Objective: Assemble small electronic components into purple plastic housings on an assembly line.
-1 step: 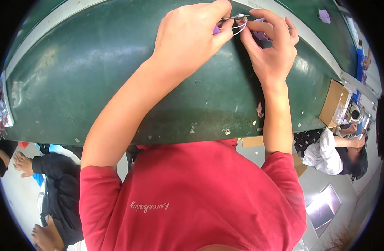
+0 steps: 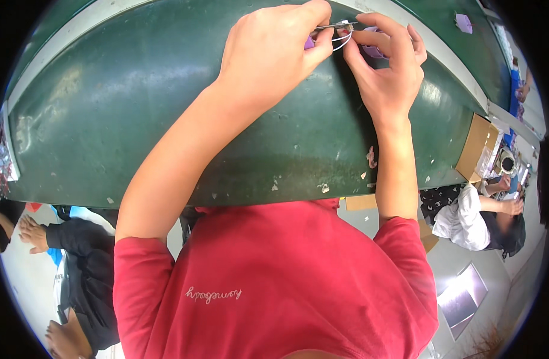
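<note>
My left hand (image 2: 274, 51) is closed, pinching a thin pointed metal tool (image 2: 329, 26) that looks like tweezers. A bit of purple shows between its fingers. The tool's tip reaches a small pale part (image 2: 345, 26) at the fingertips of my right hand (image 2: 391, 66). Pale thin wires (image 2: 345, 42) loop between the two hands. Behind the curled right fingers a purple plastic piece (image 2: 375, 49) is partly visible; the right thumb and forefinger close around the small part. Fingers hide much of what is held.
Both hands are over a green tabletop (image 2: 137, 125) with a pale raised strip (image 2: 65, 39) beyond. Small scraps (image 2: 325, 188) lie near its front edge. Another purple piece (image 2: 464, 24) sits at far right. A cardboard box (image 2: 475, 146) stands right. Co-workers sit on both sides.
</note>
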`<state>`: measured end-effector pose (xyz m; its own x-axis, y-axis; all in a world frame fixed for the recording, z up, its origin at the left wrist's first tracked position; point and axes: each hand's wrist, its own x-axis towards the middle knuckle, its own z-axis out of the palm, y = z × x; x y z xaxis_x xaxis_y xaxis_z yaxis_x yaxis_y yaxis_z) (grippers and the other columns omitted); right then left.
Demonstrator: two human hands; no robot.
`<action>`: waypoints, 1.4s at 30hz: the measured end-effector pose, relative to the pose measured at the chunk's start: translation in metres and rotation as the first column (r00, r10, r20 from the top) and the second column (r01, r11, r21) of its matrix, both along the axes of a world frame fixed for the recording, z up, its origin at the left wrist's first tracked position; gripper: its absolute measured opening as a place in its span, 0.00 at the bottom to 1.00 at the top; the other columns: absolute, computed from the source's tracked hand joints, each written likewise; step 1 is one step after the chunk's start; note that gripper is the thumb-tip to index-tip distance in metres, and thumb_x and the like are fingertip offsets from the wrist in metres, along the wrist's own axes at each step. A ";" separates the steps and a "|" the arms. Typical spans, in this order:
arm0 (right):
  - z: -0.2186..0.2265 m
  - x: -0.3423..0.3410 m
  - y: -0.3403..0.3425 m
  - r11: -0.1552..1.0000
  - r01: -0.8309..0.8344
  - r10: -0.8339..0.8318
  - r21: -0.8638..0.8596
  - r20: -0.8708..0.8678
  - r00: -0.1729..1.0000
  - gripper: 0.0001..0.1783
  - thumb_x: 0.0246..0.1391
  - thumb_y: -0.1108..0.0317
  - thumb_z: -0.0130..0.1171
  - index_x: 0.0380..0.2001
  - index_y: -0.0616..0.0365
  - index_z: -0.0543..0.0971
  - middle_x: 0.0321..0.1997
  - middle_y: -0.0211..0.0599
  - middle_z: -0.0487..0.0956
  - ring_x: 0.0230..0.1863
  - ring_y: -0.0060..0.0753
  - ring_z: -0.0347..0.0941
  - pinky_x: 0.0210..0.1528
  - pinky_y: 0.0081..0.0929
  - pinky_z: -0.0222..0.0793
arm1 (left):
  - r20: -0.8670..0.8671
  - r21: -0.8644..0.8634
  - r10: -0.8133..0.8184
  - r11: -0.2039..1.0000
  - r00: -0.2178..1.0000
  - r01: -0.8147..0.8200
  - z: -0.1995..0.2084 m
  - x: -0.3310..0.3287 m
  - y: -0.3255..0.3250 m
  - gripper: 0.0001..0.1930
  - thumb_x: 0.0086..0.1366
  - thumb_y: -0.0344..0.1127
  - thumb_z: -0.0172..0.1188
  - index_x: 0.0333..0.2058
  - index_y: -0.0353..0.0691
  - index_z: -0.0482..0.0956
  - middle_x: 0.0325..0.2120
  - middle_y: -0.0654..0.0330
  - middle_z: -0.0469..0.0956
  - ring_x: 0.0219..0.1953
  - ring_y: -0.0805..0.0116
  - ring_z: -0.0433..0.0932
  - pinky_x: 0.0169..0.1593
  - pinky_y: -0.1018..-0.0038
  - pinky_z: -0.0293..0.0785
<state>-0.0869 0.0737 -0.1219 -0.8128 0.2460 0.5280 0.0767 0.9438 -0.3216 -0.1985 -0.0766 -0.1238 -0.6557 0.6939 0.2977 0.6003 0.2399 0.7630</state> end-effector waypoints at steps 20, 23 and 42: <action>0.006 0.003 -0.005 1.000 0.019 -0.018 -0.015 0.064 0.998 0.22 0.48 0.71 0.72 0.48 0.46 0.78 0.29 0.14 0.85 0.28 0.13 0.77 0.68 0.38 0.53 | -0.005 0.088 -0.114 0.989 0.993 0.114 0.012 -0.008 -0.007 0.08 0.59 0.31 0.65 0.30 0.38 0.73 0.24 0.51 0.78 0.28 0.48 0.80 0.31 0.61 0.75; 0.023 -0.001 -0.015 0.999 0.038 -0.038 0.003 0.113 0.993 0.25 0.45 0.75 0.70 0.50 0.51 0.78 0.28 0.23 0.81 0.33 0.23 0.79 0.63 0.41 0.60 | -0.035 0.103 -0.122 0.987 0.992 0.125 0.009 -0.010 -0.007 0.08 0.59 0.31 0.65 0.30 0.37 0.73 0.24 0.51 0.78 0.28 0.48 0.80 0.32 0.61 0.75; 0.008 0.001 -0.006 0.999 0.021 -0.019 -0.031 0.072 0.997 0.26 0.48 0.72 0.71 0.51 0.45 0.79 0.32 0.15 0.86 0.29 0.13 0.79 0.69 0.37 0.52 | -0.039 0.093 -0.157 0.983 0.987 0.160 0.005 -0.012 -0.008 0.08 0.60 0.29 0.63 0.30 0.38 0.71 0.23 0.51 0.76 0.26 0.47 0.78 0.30 0.59 0.74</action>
